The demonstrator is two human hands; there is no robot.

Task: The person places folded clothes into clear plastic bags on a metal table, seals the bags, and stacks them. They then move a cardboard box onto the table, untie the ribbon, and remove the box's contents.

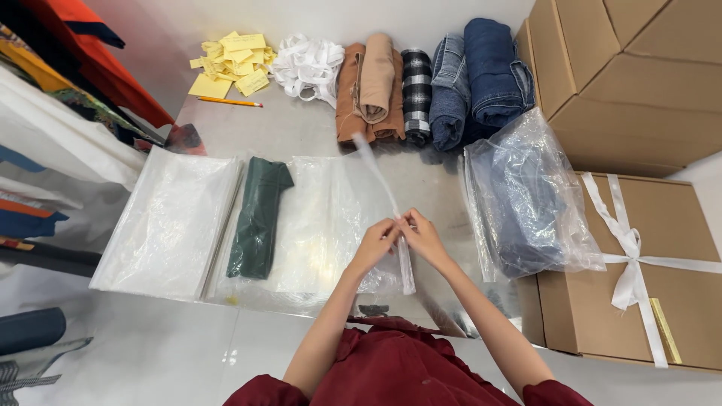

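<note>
Pinching a narrow clear plastic strip [391, 203] between them, the left hand [376, 242] and the right hand [423, 237] meet fingertip to fingertip above the middle of the steel table [301, 128]. Both hands are closed on the strip, which runs up and away from the fingers toward the far side and also hangs down below them, over the edge of a flat clear bag [323, 225]. That bag lies directly under the hands, with a folded dark green garment [257, 218] resting on its left part. Just left of it sits a stack of flat plastic bags [169, 222]. To the right, a crumpled bag holding blue denim [526, 199] lies near the right hand, touching a brown cardboard box tied with white ribbon [639, 271]. A larger cardboard box [624, 75] stands behind it. Along the far edge lie rolled jeans [481, 79], a black-and-white checked cloth [416, 94], tan folded garments [372, 90], a heap of white ribbon [307, 66], yellow paper slips [233, 62] and a pencil [229, 101]. Nothing lies between the hands and the bag beneath.
</note>
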